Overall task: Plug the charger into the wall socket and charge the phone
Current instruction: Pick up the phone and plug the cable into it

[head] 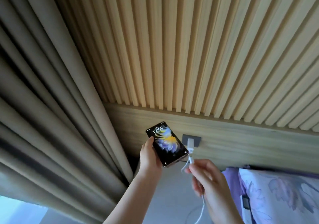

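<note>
My left hand [149,156] grips a phone [168,144] by its left edge, with the lit screen showing 17:02 and a colourful wallpaper. A white charger [190,145] sits plugged into a grey wall socket [196,139] on the wooden panel, just right of the phone. My right hand [206,177] pinches the white cable [202,210] near its connector end [191,160], which points at the phone's bottom right corner. The connector is close to the phone; whether it is inserted I cannot tell. The cable hangs down from my right hand.
Heavy olive curtains [51,111] hang at the left. A slatted wooden wall [189,51] rises above the panel. A purple flowered pillow [279,194] lies at the lower right, and a light grey surface [169,197] lies below my hands.
</note>
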Available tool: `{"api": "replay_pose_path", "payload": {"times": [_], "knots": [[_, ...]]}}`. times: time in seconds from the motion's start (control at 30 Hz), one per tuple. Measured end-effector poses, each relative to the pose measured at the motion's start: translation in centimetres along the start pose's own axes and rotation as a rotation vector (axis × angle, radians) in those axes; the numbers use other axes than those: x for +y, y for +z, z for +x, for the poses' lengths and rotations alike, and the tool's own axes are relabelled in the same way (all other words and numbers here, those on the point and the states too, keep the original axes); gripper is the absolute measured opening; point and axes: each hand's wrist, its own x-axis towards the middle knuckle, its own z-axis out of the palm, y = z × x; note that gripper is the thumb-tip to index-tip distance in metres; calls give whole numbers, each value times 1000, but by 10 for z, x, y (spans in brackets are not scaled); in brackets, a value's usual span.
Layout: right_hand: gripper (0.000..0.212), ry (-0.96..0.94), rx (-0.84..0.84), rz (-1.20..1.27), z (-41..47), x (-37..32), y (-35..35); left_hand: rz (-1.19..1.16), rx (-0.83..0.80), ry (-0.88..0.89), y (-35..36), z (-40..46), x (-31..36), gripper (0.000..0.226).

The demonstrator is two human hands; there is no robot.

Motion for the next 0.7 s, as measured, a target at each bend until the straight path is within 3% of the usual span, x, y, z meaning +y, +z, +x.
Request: {"api": "replay_pose_path", "payload": {"times": [0.27, 0.47, 0.7], "knots": [[12, -126, -145, -248, -21, -34, 18, -259, -386, -179, 30, -38, 23, 53], [16, -192, -120, -304, -26, -46, 20, -401, -466, -273, 41, -53, 27, 53], [17, -194, -120, -283, -28, -55, 19, -256, -510, -224, 51, -66, 33, 55]]}}
